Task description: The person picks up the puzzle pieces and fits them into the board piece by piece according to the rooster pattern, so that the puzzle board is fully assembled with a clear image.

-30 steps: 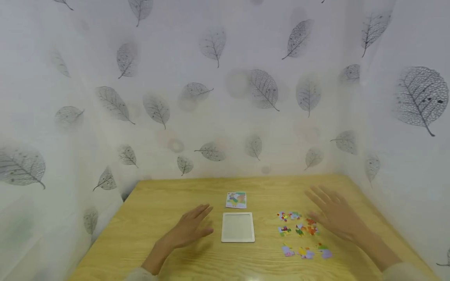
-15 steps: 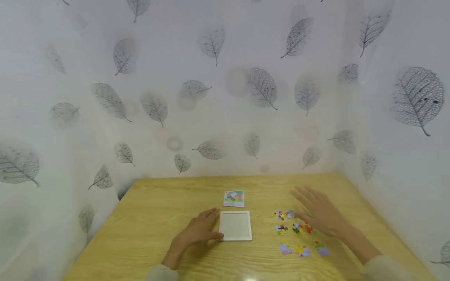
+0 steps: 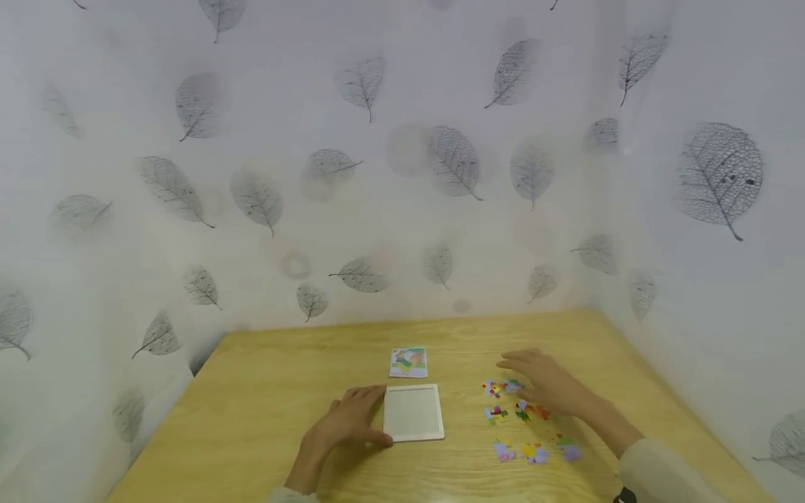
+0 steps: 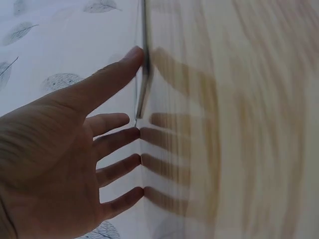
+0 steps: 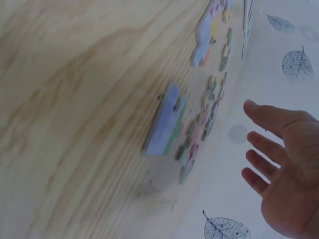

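My left hand (image 3: 348,421) rests at the left side of a shallow white square puzzle tray (image 3: 418,439), thumb by its near corner and fingertips by its far corner. In the left wrist view the left hand (image 4: 55,149) has its fingers fairly straight and spread, the thumb on the edge of the tray (image 4: 146,45). My right hand (image 3: 553,384) hovers over colourful jigsaw pieces (image 3: 534,453), holding nothing. The right wrist view shows the right hand (image 5: 291,174) with loosely bent fingers above the table, past a lilac and green jigsaw piece (image 5: 167,122).
A small square picture card (image 3: 409,362) lies just behind the tray. The jigsaw pieces lie in loose rows on the wooden table (image 3: 283,363), right of the tray. A white curtain (image 3: 402,209) with leaf prints surrounds the table's back and sides.
My left hand has moved right, from beside the tray to its left edge. The right hand has come left and lower over the jigsaw pieces. The head view has shifted slightly.
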The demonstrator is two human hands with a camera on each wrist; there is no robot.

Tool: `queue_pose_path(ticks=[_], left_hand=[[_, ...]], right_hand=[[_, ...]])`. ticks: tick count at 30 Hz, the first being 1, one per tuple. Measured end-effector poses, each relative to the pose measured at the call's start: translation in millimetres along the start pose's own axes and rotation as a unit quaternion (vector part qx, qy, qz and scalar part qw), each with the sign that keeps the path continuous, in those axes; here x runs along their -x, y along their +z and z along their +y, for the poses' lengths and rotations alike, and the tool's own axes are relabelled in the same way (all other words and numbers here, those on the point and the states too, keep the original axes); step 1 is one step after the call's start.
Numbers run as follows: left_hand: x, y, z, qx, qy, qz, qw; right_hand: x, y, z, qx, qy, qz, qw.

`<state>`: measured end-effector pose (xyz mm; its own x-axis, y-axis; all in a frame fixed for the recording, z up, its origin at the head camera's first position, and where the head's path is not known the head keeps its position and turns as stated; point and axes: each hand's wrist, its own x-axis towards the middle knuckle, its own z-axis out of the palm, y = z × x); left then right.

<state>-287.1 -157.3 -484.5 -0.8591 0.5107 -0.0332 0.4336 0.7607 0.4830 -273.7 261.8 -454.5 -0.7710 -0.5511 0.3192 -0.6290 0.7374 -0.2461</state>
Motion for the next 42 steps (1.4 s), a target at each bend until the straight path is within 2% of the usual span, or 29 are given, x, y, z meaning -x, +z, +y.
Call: queue_pose_path(ticks=[3, 9, 12, 16, 20, 26, 29, 33, 38, 42], left_hand=[[-5.0, 5.4, -13.0, 0.006, 0.008, 0.008, 0.9999], [-5.1, 1.6, -13.9, 0.048, 0.011, -0.007, 0.9988], [-4.8, 3.5, -14.9, 0.056, 0.015, -0.01, 0.9983], [-4.8, 4.4, -14.3, 0.05, 0.014, -0.006, 0.9986], [-5.5, 5.3, -14.7, 0.049, 0.014, -0.002, 0.9987], [-4.8, 3.1, -16.0, 0.059, 0.004, -0.014, 0.9981], [-4.6, 2.3, -17.7, 0.065, -0.001, -0.018, 0.9977], [-3.9, 1.0, -16.2, 0.067, 0.009, -0.016, 0.9976], [-2.3, -3.0, -9.9, 0.051, 0.016, -0.011, 0.9985], [-0.7, -5.3, -4.4, 0.03, 0.01, -0.017, 0.9994]], right_hand=[[-8.3, 1, -4, -0.005, -0.006, -0.014, 0.9999], [-15.7, 7, -5, -0.054, -0.007, -0.032, 0.998], [-17.2, 11, -3, -0.104, 0.005, -0.064, 0.9925], [-18.9, 14, 2, -0.168, 0.041, -0.091, 0.9807], [-21.5, 16, 5, -0.191, 0.057, -0.084, 0.9763], [-25.8, 25, 7, -0.212, 0.064, -0.069, 0.9726], [-28.1, 30, 6, -0.218, 0.063, -0.062, 0.9719], [-29.0, 33, 6, -0.212, 0.073, -0.05, 0.9733], [-29.1, 34, 8, -0.204, 0.082, -0.045, 0.9745], [-28.6, 35, 9, -0.205, 0.079, -0.046, 0.9745]])
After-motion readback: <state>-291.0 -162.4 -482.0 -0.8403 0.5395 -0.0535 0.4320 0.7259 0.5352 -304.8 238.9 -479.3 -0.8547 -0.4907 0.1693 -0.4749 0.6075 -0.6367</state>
